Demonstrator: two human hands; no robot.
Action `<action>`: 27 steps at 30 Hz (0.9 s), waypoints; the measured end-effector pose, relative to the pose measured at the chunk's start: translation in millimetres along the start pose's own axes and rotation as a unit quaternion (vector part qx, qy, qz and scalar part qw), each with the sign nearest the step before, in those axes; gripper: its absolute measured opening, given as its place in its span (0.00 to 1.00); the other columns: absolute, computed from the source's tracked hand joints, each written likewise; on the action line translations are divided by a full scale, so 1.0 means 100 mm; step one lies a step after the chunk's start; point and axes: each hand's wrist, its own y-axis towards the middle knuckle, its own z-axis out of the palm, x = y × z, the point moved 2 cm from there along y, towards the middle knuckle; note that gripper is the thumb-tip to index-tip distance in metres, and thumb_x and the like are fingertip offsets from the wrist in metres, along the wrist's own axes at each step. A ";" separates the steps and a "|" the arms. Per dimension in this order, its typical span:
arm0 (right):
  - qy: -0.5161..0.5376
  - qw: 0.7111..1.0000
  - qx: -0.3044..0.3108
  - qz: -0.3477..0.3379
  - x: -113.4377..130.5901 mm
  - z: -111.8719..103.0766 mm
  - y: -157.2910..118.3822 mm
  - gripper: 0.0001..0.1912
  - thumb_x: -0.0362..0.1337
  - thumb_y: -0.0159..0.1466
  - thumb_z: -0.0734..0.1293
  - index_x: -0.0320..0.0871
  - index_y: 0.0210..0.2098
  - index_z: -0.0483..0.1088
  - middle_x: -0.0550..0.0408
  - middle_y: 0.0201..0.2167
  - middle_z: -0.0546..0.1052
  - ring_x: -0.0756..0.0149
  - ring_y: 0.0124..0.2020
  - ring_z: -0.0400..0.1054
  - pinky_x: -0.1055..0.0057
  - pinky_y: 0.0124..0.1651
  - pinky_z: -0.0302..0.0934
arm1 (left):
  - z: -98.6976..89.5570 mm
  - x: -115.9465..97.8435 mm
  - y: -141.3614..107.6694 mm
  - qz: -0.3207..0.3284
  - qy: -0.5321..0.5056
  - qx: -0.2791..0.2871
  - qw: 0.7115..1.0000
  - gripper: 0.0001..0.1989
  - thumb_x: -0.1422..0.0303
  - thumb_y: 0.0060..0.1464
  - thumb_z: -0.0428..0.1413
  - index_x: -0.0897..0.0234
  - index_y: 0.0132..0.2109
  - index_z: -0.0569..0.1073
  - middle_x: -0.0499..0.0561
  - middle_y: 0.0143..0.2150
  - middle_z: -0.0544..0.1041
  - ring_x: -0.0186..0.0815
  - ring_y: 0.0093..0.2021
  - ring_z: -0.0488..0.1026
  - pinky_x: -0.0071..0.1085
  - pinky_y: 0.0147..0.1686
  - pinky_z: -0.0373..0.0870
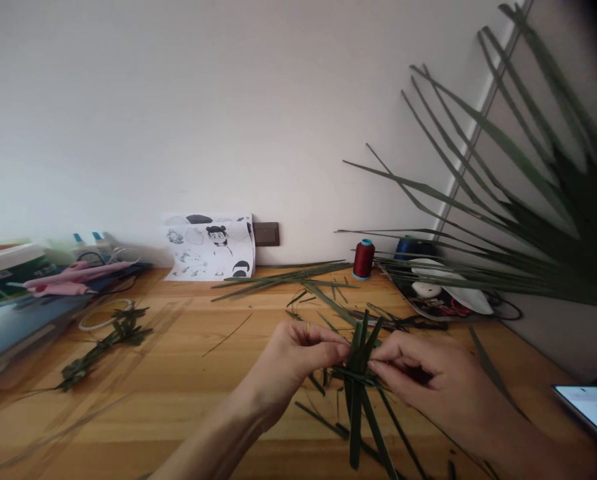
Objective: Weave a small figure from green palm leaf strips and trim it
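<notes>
Left hand (303,350) and right hand (428,373) pinch flat, crossed leaf strips (356,407).

At middle left, the paper (209,250) leans on the wall (258,100), left of the spool (363,260). Both are on the surface (188,393). The tray (428,303) is right of the spool. The phone (591,408) is at the lower right.
</notes>
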 end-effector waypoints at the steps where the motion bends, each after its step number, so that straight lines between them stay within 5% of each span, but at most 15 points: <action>1: -0.001 1.000 -0.004 -0.003 0.00 0.00 0.00 0.09 0.35 0.59 0.59 0.43 0.24 0.66 0.61 0.17 0.64 0.73 0.20 0.57 0.76 0.22 0.48 | 0.00 0.00 0.00 -0.001 -0.003 0.001 1.000 0.02 0.73 0.41 0.60 0.65 0.25 0.78 0.46 0.23 0.76 0.26 0.25 0.67 0.23 0.31 0.61; 8: 0.008 0.998 -0.037 -0.043 -0.05 0.04 0.00 0.08 0.35 0.58 0.60 0.44 0.25 0.67 0.62 0.17 0.66 0.73 0.20 0.58 0.76 0.22 0.50 | 0.01 0.01 0.00 -0.011 -0.012 -0.007 1.000 0.01 0.73 0.41 0.60 0.65 0.24 0.77 0.45 0.21 0.75 0.25 0.24 0.66 0.23 0.30 0.60; 21: 0.085 0.994 -0.066 0.012 -0.03 0.04 0.07 0.08 0.36 0.58 0.60 0.42 0.24 0.67 0.61 0.17 0.68 0.73 0.19 0.60 0.76 0.21 0.51 | 0.04 0.01 0.02 -0.009 0.003 -0.010 1.000 0.05 0.74 0.37 0.62 0.67 0.27 0.76 0.47 0.25 0.76 0.27 0.26 0.68 0.24 0.29 0.62; 27: 0.160 0.986 -0.017 0.037 -0.04 0.05 0.06 0.10 0.38 0.60 0.58 0.42 0.25 0.66 0.62 0.17 0.66 0.74 0.19 0.59 0.77 0.21 0.52 | 0.02 0.04 0.01 -0.004 -0.020 -0.018 1.000 0.05 0.74 0.38 0.62 0.67 0.28 0.76 0.49 0.27 0.77 0.29 0.27 0.70 0.27 0.30 0.64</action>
